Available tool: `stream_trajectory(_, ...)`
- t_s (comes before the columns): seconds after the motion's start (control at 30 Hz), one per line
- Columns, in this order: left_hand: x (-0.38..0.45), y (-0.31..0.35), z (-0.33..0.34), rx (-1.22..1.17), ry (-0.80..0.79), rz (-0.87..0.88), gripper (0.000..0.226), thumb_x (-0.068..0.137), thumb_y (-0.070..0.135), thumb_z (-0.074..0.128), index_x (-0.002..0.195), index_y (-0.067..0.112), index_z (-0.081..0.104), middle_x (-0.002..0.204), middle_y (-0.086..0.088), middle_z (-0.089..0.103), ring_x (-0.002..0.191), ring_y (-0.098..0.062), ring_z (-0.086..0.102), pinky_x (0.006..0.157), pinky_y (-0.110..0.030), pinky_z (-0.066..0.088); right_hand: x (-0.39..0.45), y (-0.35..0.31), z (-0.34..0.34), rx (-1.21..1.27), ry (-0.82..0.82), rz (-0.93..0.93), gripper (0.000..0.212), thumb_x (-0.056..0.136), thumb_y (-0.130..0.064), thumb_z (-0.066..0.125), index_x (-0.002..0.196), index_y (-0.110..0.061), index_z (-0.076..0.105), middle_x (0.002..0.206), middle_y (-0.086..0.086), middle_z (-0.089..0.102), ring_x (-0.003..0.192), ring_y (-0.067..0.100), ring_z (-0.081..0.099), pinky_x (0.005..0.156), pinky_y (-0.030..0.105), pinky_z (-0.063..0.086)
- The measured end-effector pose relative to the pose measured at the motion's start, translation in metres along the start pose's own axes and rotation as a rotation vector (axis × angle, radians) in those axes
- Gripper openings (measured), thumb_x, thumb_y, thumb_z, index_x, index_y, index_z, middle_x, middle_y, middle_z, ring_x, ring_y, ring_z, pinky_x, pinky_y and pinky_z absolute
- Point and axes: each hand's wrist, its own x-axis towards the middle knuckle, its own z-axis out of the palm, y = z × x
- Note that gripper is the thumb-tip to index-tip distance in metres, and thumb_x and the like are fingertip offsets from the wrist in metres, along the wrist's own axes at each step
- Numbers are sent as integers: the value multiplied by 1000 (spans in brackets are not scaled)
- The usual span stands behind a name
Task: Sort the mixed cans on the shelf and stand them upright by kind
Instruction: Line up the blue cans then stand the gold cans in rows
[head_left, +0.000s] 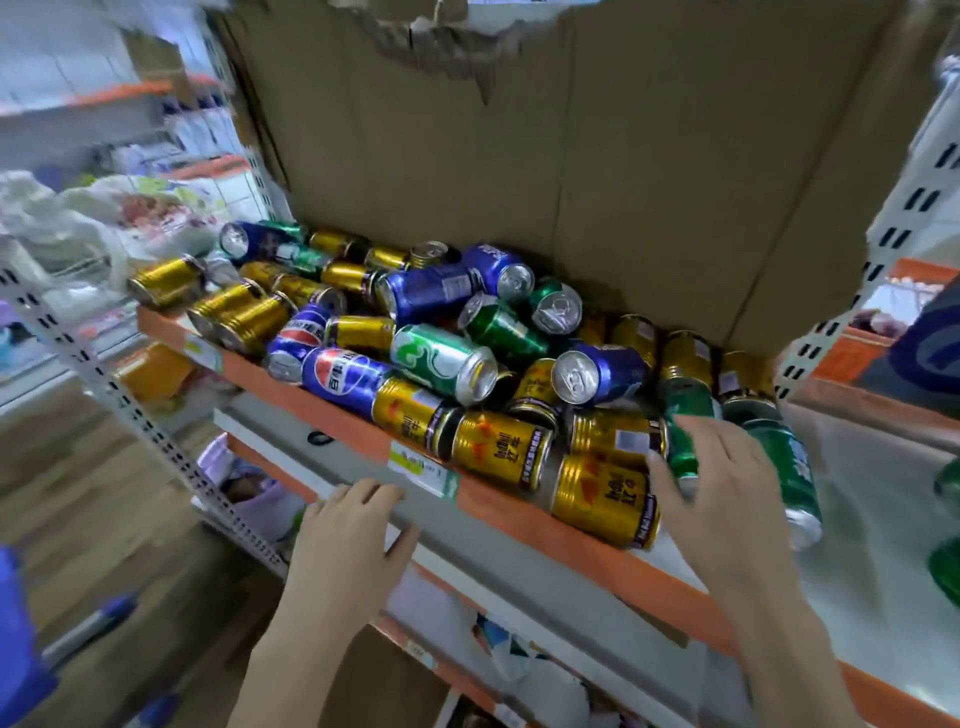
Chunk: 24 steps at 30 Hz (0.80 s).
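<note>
Orange-edged shelf (524, 512), cardboard sheet (571, 156) behind — mixed cans (441, 358) heaped lying, ahead of both hands. Left hand (348, 540) spread, empty; right hand (727, 493) spread over a green can (683, 447).

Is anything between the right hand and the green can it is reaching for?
Nothing visible. The right hand is already against the dark green can at the pile's right end, fingers spread over it. A gold can lies just left, not in between.

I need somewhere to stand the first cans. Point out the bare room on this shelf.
Bare grey shelf surface lies right of the long green can, beyond the right hand. Leftward, toppled gold, blue and green cans crowd from the orange shelf edge to the brown cardboard backing.
</note>
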Motion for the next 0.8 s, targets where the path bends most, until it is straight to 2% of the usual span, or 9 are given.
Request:
stream_trajectory(0.13, 57, -16, -17, 4, 73, 24, 30, 76, 31, 76, 100, 15, 69, 92, -1, 68, 83, -26, 64, 71, -43, 54, 42, -17, 23, 25, 37, -10, 36, 85, -25, 59, 112, -1, 61, 108, 15, 64, 104, 34, 58, 91, 46, 44)
stream_trajectory(0.23, 87, -23, -22, 5, 129, 47, 30, 78, 35, 73, 100, 16, 68, 90, 0, 68, 81, -24, 63, 71, -40, 51, 66, -29, 40, 66, 16, -12, 35, 86, -22, 64, 114, -1, 61, 109, 15, 64, 105, 33, 57, 92, 45, 45)
stream_trajectory(0.37, 108, -32, -18, -9, 128, 44, 29, 77, 34, 74, 98, 14, 68, 89, 0, 67, 80, -25, 63, 70, -38, 47, 80, -40, 57, 73, -34, -27, 34, 87, -23, 62, 115, -4, 60, 110, 10, 63, 106, 29, 56, 93, 39, 43)
stream_trajectory(0.47, 125, -39, -20, -33, 117, 33, 33, 81, 36, 69, 106, 15, 68, 98, -1, 67, 91, -25, 62, 77, -40, 47, 85, -43, 65, 59, -56, -8, 37, 86, -28, 56, 114, -5, 61, 110, 9, 63, 106, 28, 56, 91, 37, 41)
stream_trajectory(0.6, 152, -57, -26, -42, 150, 70, 37, 81, 42, 65, 104, 13, 68, 97, -3, 67, 84, -27, 64, 73, -43, 52, 91, -49, 71, 35, -60, 34, 41, 83, -29, 54, 114, -3, 61, 109, 11, 63, 106, 30, 56, 91, 39, 42)
stream_trajectory(0.8, 199, -74, -35, -70, 168, 203, 31, 76, 32, 74, 99, 13, 68, 95, -5, 68, 83, -30, 63, 71, -43, 53, 100, -75, 89, -44, 0, 58, 36, 86, -26, 57, 113, -3, 61, 108, 11, 63, 105, 30, 56, 92, 38, 42)
